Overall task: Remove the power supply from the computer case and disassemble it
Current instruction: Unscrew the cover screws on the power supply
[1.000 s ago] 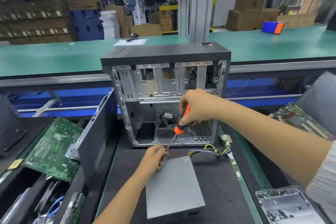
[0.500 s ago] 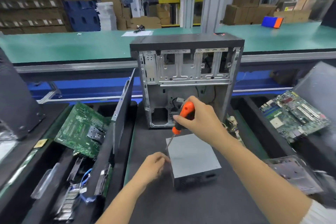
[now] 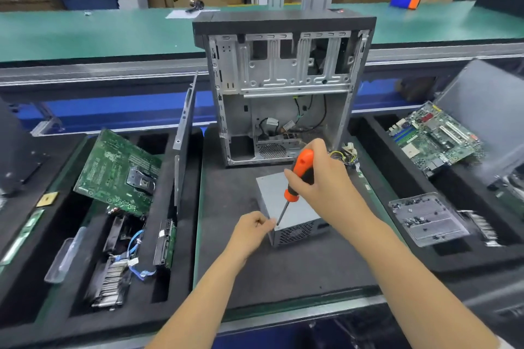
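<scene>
Screwdriver (image 3: 301, 176) tip dropped to power supply (image 3: 292, 212) edge — left hand (image 3: 253, 231) alongside.

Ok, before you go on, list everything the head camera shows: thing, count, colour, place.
Computer case: one, silver with black top, upright at the back of the mat, side open.
Power supply: one, grey, on the black mat in front of the case.
Cable bundle: one, yellow and black, right of the case foot.
Screwdriver: one, orange handle, tip at the power supply's near-left corner.
Circuit boards: two, green, left tray and right tray.
Side panel: one, grey, upright left of the case.
Screw tray: one, clear, right.
Left hand: fingers curled by the screwdriver tip.
Right hand: grips the screwdriver handle.
</scene>
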### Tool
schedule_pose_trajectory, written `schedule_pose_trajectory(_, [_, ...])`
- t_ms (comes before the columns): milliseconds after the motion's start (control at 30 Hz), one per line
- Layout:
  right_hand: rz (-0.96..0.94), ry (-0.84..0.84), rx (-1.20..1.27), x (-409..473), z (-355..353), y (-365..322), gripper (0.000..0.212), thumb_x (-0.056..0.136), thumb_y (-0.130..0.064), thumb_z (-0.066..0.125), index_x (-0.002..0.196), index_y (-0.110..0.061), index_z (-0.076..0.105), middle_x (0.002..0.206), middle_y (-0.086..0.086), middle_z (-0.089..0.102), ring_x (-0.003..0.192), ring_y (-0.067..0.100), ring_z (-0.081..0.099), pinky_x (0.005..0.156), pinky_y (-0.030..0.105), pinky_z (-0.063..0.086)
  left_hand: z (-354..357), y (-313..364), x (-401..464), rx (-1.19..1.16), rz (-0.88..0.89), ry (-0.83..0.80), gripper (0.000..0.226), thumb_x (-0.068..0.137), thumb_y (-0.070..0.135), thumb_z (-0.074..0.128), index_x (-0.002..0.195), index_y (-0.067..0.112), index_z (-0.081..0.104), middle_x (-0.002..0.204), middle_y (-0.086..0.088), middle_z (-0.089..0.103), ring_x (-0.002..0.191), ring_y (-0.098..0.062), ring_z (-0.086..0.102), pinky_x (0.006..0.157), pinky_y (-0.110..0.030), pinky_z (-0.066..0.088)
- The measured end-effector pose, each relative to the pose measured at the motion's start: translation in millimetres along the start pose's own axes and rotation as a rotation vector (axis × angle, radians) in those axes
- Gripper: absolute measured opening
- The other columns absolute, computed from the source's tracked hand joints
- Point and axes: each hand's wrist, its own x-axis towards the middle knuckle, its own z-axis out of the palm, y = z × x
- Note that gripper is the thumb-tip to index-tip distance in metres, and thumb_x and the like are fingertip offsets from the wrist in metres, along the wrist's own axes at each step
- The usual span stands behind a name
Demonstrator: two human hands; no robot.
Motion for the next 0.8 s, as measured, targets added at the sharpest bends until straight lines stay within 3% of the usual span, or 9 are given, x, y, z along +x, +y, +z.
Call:
schedule_pose_trajectory(167, [-0.014, 0.026, -0.01, -0.7, -2.4, 3.9, 0.033, 0.089, -0.02, 0.064, 0.082, -0.029, 0.033, 0.064, -0.01, 0.061, 0.061, -0.007, 0.058, 0.056, 0.003, 0.038, 0.0, -3.5, 0.7, -0.038, -0.002, -0.011, 0.028, 0.095, 0.031, 0.062, 0.077, 0.011, 0.054, 0.057, 0.005, 0.029, 0.048, -0.009, 0.024, 0.047, -0.022, 0.023])
schedule_pose_trajectory(400, [-0.018, 0.006, 0.002, -0.4, -5.1, 6.3, 0.031, 0.089, -0.022, 0.064, 0.082, -0.028, 0.034, 0.063, -0.009, 0.062, 0.06, -0.004, 0.059, 0.055, 0.005, 0.039, 3.4, -8.8, 1.6, -0.056, 0.013, 0.051, 0.028, 0.093, 0.033, 0.064, 0.083, 0.009, 0.055, 0.048, 0.013, 0.03, 0.045, -0.008, 0.024, 0.049, -0.023, 0.024])
schedule_pose_trajectory(600, [-0.043, 0.009, -0.002, -0.2, -7.5, 7.3, 0.031, 0.088, -0.019, 0.065, 0.083, -0.026, 0.035, 0.067, -0.025, 0.059, 0.063, -0.009, 0.058, 0.055, 0.002, 0.038, 4.3, -12.0, -0.9, 0.004, 0.099, 0.113, 0.024, 0.092, 0.03, 0.065, 0.083, 0.01, 0.056, 0.048, 0.013, 0.032, 0.047, -0.007, 0.029, 0.049, -0.017, 0.027])
schedule_pose_trajectory(700, [-0.045, 0.03, 0.008, 0.9, -8.7, 7.5, 0.032, 0.088, -0.018, 0.066, 0.083, -0.025, 0.036, 0.059, -0.015, 0.057, 0.06, -0.01, 0.058, 0.055, 0.002, 0.038, 1.4, -12.5, -2.2, 0.035, 0.187, 0.115, 0.014, 0.091, 0.021, 0.066, 0.083, 0.013, 0.058, 0.048, 0.013, 0.029, 0.047, -0.005, 0.026, 0.046, -0.013, 0.026])
schedule_pose_trajectory(800, [-0.044, 0.024, 0.014, 2.0, -8.5, 7.0, 0.032, 0.089, -0.018, 0.065, 0.082, -0.025, 0.035, 0.063, -0.008, 0.063, 0.056, -0.008, 0.058, 0.054, 0.003, 0.038, -3.3, -12.0, -2.0, 0.055, 0.269, 0.069, 0.008, 0.09, 0.014, 0.066, 0.086, 0.021, 0.068, 0.052, 0.011, 0.022, 0.05, -0.008, 0.021, 0.049, -0.016, 0.02])
